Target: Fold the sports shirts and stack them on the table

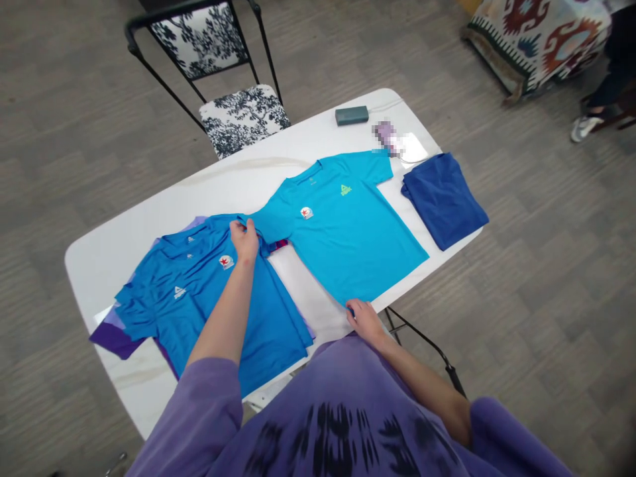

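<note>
A light-blue T-shirt [355, 232] lies face up and spread out, with a round badge and a yellow-green logo on its chest. My left hand [245, 242] is closed in a pinch at the end of this shirt's left-lying sleeve, above the darker shirts. At the bottom hem corner my right hand [366, 320] has its fingers closed on the same shirt's edge. Left of it a darker blue T-shirt [209, 311] lies flat on a stack, with purple fabric [118, 339] showing from beneath. My left forearm hides part of the stack.
All this rests on a white table [114, 245] with rounded corners. A folded navy garment [444, 199] lies at the right end. Beyond it sit a dark green box-shaped device [352, 116] with a cable and a pixelated purple object [386, 138]. A patterned chair [243, 119] stands behind.
</note>
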{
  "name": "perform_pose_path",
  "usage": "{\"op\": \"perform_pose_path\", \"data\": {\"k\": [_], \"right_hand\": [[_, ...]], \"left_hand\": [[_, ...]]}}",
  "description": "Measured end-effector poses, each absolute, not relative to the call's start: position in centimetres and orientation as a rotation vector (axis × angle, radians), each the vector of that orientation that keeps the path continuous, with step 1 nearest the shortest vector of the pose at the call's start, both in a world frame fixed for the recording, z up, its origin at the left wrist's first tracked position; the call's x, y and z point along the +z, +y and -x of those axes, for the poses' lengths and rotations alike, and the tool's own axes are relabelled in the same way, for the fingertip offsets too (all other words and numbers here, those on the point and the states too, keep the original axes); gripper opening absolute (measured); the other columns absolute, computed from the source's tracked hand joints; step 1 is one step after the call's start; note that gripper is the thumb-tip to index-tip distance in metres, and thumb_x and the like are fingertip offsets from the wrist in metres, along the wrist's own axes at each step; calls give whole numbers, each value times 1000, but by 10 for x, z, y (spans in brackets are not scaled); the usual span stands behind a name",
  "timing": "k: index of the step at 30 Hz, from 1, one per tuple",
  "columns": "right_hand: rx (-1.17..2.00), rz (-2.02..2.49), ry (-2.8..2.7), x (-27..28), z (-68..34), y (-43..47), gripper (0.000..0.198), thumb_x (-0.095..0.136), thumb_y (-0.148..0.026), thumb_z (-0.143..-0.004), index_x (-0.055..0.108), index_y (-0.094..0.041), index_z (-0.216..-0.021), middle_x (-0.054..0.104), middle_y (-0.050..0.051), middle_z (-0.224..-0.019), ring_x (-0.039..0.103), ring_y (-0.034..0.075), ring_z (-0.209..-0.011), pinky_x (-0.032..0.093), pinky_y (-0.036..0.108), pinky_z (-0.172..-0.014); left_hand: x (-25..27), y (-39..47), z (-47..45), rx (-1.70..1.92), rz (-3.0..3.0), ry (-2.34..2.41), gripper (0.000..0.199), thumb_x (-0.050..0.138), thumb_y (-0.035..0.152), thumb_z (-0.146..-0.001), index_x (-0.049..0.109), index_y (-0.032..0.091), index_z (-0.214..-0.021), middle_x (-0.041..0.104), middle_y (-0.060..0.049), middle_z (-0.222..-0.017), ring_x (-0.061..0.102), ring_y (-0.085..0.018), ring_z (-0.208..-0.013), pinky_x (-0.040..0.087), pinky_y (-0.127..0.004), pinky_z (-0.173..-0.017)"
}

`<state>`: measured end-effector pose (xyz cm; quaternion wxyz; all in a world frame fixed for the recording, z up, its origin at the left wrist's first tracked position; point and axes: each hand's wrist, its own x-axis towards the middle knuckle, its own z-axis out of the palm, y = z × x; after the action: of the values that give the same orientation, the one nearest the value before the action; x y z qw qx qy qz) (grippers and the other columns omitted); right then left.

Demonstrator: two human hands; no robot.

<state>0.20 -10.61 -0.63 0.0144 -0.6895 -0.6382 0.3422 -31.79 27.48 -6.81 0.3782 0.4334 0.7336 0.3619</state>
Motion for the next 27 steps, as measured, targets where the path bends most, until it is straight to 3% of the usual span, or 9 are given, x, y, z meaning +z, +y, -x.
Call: {"op": "perform_pose_path", "data": {"k": [3,5,12,17,21,25,27], "right_hand": [[1098,2079,-1769,0,-33,-110,30,49,-29,-113,68,-26,-136,77,10,-129,72,27,-117,55,42,-105],[1096,2051,-1651,3,-56,-112,31,49,-31,-112,69,-28,-136,77,10,-126,72,28,-116,58,45,-105],[1053,2043,-1471,-9,-143,-99,30,48,-33,-112,71,-30,-131,74,13,-122,71,32,-119,60,51,-107],[957,2311,-1528,-29,-184,-83,34,52,-31,-109,71,-29,-136,70,17,-133,66,37,-126,53,57,-107],[832,2473,-1566,-37,-195,-80,36,61,-34,-104,73,-29,-138,65,19,-141,62,41,-126,50,59,-107],[927,2366,-1663,-38,-191,-66,33,60,-37,-107,73,-29,-136,69,17,-136,64,40,-123,48,56,-104],[997,2265,-1721,-38,-185,-41,30,57,-38,-110,73,-28,-134,72,15,-132,66,37,-122,47,54,-104]], "left_hand": [[-56,322,275,1090,-962,1720,32,65,49,-105,43,25,-106,51,8,-80,60,-11,-65,58,-24,-69],[-52,354,238,1093,-913,1630,29,65,43,-106,42,26,-108,53,8,-80,66,-11,-67,58,-23,-69],[-82,440,91,923,-1020,1430,20,63,29,-111,44,22,-115,66,0,-99,82,-23,-105,65,-42,-91],[-117,461,19,707,-1285,1354,28,55,39,-117,52,12,-124,74,-13,-120,78,-24,-116,59,-52,-106],[-117,406,23,831,-1622,1551,37,64,44,-111,63,14,-132,71,-18,-137,68,-27,-135,49,-49,-123],[-110,281,65,691,-1792,1864,53,47,44,-114,55,16,-158,59,-22,-159,50,-30,-158,38,-51,-135],[-113,221,85,559,-1771,1926,62,50,46,-111,51,15,-164,53,-24,-167,43,-33,-165,35,-54,-137]]}}
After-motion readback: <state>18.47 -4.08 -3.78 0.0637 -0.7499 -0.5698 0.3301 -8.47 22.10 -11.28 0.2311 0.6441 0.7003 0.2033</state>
